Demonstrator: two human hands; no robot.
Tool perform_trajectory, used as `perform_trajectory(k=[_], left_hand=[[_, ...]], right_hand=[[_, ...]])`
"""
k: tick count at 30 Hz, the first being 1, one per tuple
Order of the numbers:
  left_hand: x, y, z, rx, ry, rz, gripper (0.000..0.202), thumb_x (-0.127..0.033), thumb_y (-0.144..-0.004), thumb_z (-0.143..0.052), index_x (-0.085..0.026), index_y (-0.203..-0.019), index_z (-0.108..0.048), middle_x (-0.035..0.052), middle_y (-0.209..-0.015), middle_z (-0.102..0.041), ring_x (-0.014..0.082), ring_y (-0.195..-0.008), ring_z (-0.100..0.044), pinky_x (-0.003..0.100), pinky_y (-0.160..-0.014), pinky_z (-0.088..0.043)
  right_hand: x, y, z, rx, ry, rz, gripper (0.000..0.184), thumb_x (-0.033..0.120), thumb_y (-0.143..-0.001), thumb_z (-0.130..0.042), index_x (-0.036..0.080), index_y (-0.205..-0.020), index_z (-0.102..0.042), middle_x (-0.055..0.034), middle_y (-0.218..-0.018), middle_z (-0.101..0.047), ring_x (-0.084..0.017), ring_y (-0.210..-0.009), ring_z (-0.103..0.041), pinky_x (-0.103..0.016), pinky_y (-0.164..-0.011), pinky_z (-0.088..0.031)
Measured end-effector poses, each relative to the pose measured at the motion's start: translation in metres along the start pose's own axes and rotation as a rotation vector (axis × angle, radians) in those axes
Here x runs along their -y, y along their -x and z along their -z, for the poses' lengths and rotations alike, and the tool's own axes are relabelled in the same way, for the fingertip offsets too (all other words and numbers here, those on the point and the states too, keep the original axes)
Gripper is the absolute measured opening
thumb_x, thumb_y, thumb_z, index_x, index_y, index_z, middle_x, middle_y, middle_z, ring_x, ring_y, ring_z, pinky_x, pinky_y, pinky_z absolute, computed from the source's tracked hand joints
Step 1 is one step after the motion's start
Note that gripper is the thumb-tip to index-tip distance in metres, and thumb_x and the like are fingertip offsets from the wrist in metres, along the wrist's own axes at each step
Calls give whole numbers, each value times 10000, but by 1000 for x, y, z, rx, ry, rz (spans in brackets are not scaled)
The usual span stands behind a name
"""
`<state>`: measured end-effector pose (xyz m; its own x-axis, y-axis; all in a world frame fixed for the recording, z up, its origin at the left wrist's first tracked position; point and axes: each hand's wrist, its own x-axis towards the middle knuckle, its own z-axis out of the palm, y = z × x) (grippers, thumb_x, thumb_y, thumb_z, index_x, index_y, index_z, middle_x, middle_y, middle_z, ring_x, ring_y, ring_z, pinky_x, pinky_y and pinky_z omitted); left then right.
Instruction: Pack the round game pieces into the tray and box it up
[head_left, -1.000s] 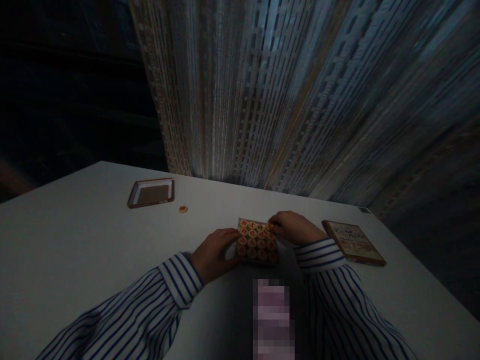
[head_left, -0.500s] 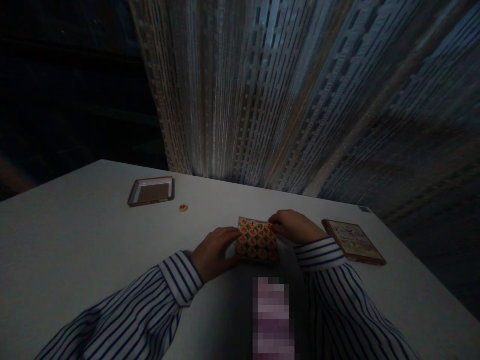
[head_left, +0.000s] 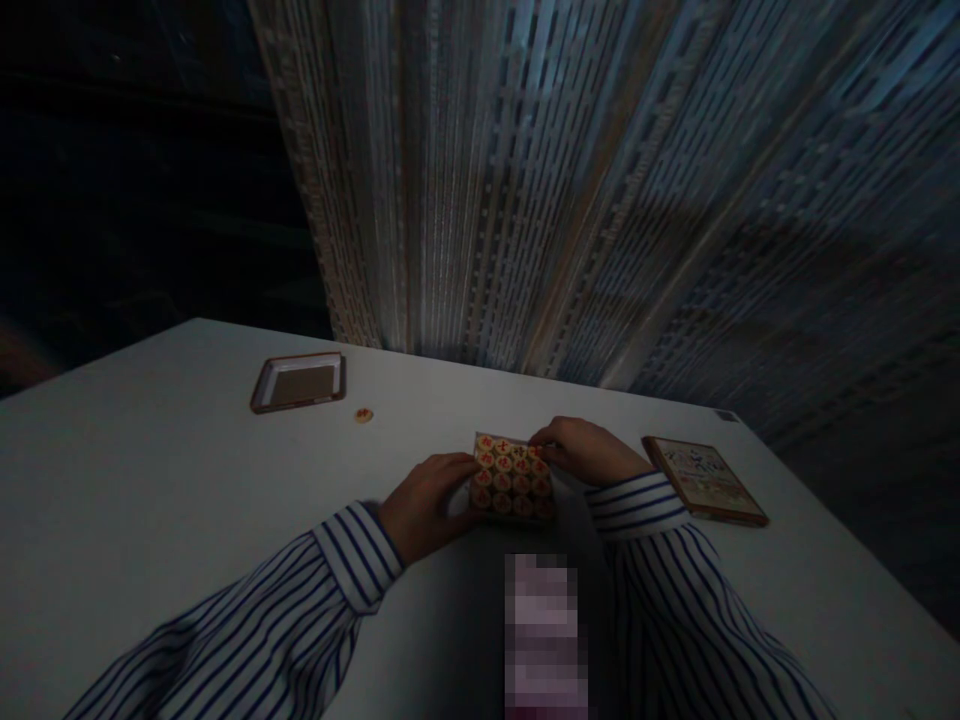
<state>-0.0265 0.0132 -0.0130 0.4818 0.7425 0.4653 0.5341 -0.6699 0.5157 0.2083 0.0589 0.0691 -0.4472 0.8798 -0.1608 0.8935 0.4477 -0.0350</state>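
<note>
A small box [head_left: 474, 488] filled with rows of round Chinese chess pieces [head_left: 502, 482], cream with red characters, sits on the white table in front of me. My left hand [head_left: 431, 505] grips its left side, fingers on the far corner and thumb near the front. At the far right corner, the fingers of my right hand [head_left: 589, 450] are closed on a chess piece [head_left: 535, 452], partly hidden by them. One loose chess piece [head_left: 364, 415] lies on the table, ahead and to the left of the box.
An open, shallow brown-edged tray or lid [head_left: 300, 383] lies at the back left of the white table [head_left: 187, 480]. To the right is a flat, printed box lid or board [head_left: 705, 478]. A string curtain [head_left: 480, 180] hangs behind the far edge. The room is dim.
Both hands stay at the box, nearly unmoved. My right fingers have shifted slightly left over the corner piece. The whole view has moved a little.
</note>
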Motion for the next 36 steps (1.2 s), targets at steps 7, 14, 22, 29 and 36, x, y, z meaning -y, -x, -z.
perform_trajectory(k=[7,14,22,29,36], left_hand=[[3,1,-2,-7,2,2,484,-245,-681,-660,-181,-1139,-516,116,-1147,-577,246,-1060,-530,436,-900,-446],[10,2,-9,-44,6,-38,507,-270,-680,-660,-191,-1155,-503,110,-1142,-577,239,-1039,-535,430,-876,-456],[4,0,-3,-1,14,-15,485,-250,-692,-650,-191,-1151,-504,115,-1149,-574,242,-1053,-533,440,-889,-452],[6,1,-4,-11,12,-20,495,-241,-684,-656,-184,-1150,-502,120,-1149,-571,240,-1052,-532,441,-885,-453],[5,1,-3,-6,10,-12,491,-267,-689,-650,-192,-1152,-504,116,-1156,-567,243,-1058,-528,453,-886,-448]], right_hand=[[-2,0,-3,8,-60,12,336,227,-814,-442,264,-1094,-624,-85,-1043,-605,-206,-962,-577,-282,-810,-402],[-3,1,-3,4,-68,19,344,201,-812,-434,249,-1090,-631,-94,-1038,-597,-204,-963,-575,-283,-832,-399],[-7,-2,-7,-17,-78,52,324,198,-818,-421,241,-1036,-656,-90,-1023,-600,-198,-938,-584,-277,-810,-414],[-7,-1,-7,-4,-84,75,372,169,-807,-434,266,-1116,-618,-78,-1047,-592,-187,-951,-575,-272,-820,-413],[-8,-3,-8,-5,-87,82,369,164,-813,-444,266,-1125,-613,-72,-1060,-594,-173,-937,-580,-255,-817,-412]])
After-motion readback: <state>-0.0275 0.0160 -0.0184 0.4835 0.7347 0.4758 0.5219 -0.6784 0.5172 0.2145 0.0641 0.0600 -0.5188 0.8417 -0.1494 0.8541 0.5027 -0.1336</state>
